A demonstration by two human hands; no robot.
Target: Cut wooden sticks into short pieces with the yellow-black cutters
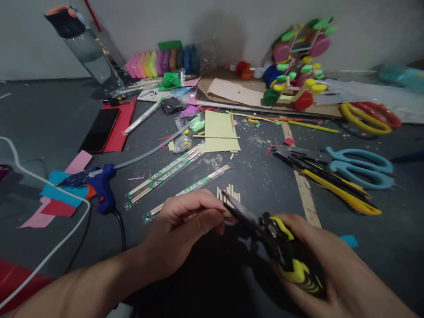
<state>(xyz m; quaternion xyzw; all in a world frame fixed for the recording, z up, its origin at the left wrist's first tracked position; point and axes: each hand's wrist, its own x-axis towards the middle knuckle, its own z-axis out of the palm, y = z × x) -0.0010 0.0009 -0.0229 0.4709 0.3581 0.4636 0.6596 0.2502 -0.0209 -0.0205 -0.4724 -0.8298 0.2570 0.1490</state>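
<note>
My left hand (188, 225) pinches a short wooden stick (228, 214), whose end sticks out past the fingertips. My right hand (318, 256) is wrapped round the handles of a black and yellow cutting tool (274, 238). The tool's dark blades reach up to the left and meet the stick end; whether they are closed on it is blurred. Just behind the blades lies a row of short cut stick pieces (234, 194). Wrapped chopsticks (165, 174) with green print lie beyond my left hand.
A blue glue gun (105, 190) with a cable lies at left, near a phone (101, 128) and a bottle (89, 53). Blue scissors (361, 165) and a yellow cutter (344, 194) lie at right. Yellow paper (218, 128), coloured clay (162, 62) and wheeled models (294, 75) stand behind.
</note>
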